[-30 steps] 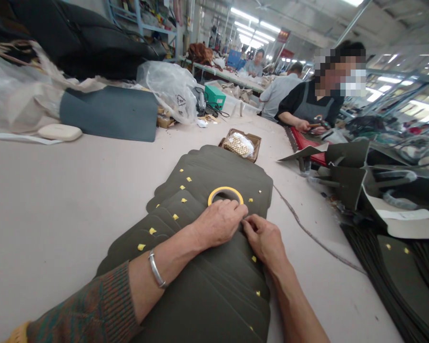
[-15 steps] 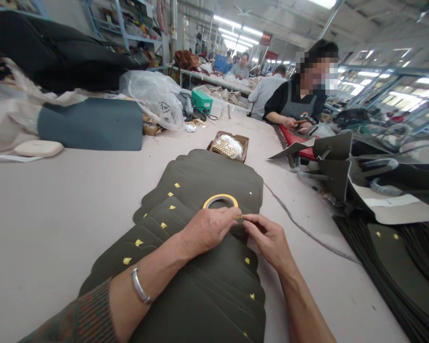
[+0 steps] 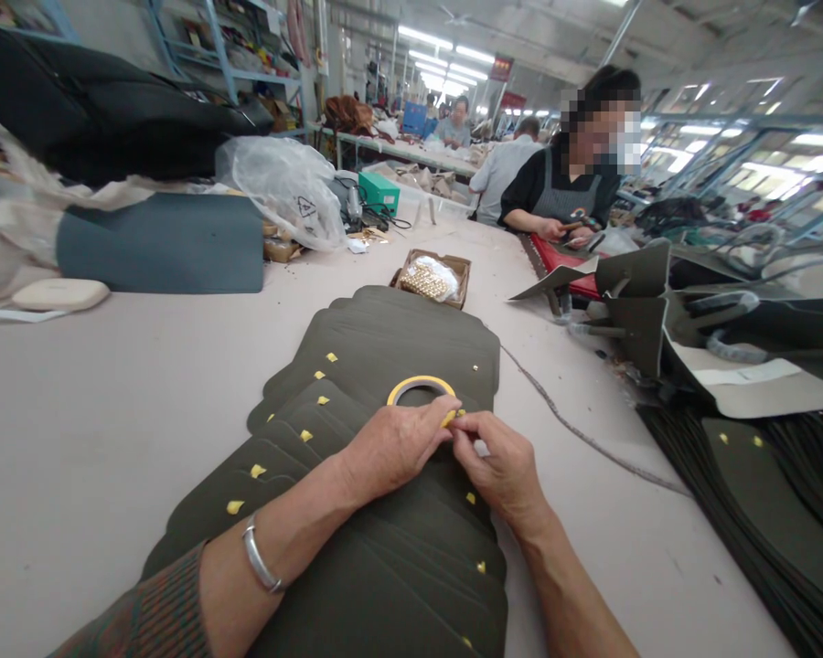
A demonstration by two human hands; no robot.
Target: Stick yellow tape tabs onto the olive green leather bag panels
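Pale tabletop (image 3: 178,384), fluorescent-lit workshop

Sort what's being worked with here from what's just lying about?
Seemingly in use:
- yellow tape roll, in the left hand
- right hand, pinching at the tape
- olive panels beneath

Seemingly lying about:
- clear plastic bag
- green box
- blue-grey sheet

Head-height, angled down over hands (image 3: 390,448)

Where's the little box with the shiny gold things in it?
The open box sits ahead of both hands, just beyond the far edge of the dark green pieces.
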